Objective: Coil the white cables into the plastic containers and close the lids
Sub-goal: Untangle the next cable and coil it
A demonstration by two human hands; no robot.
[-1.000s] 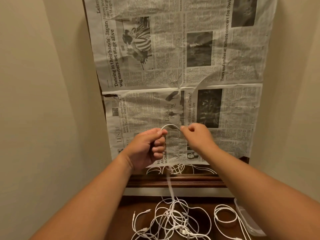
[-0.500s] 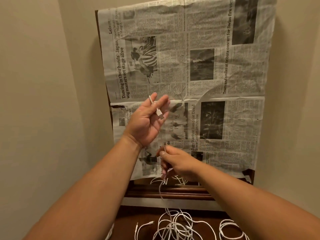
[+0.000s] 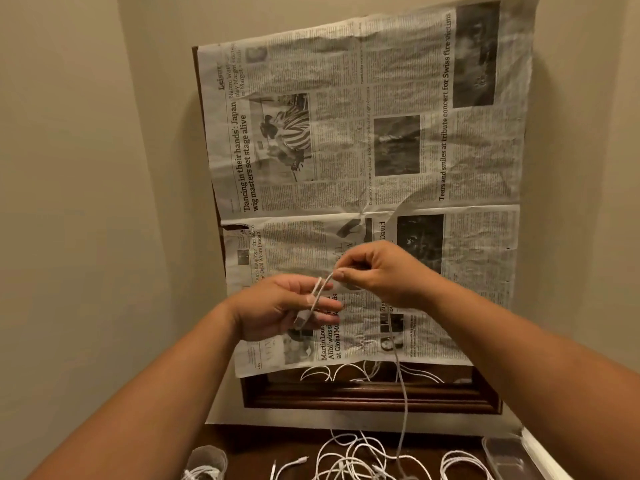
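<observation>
A coil is being started: the cable (image 3: 402, 393) is held by its plug end against the fingers of the left hand (image 3: 284, 306) and pinched just beside them by the right hand (image 3: 381, 275) — the rest hangs to the pile (image 3: 346, 459) below. Next, even loops are probably to be wound round the left fingers before the container (image 3: 505, 455) is reached for.

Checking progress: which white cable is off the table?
The cable held up between the left hand and right hand; its tail hangs to the tangled pile, where the others lie.
</observation>
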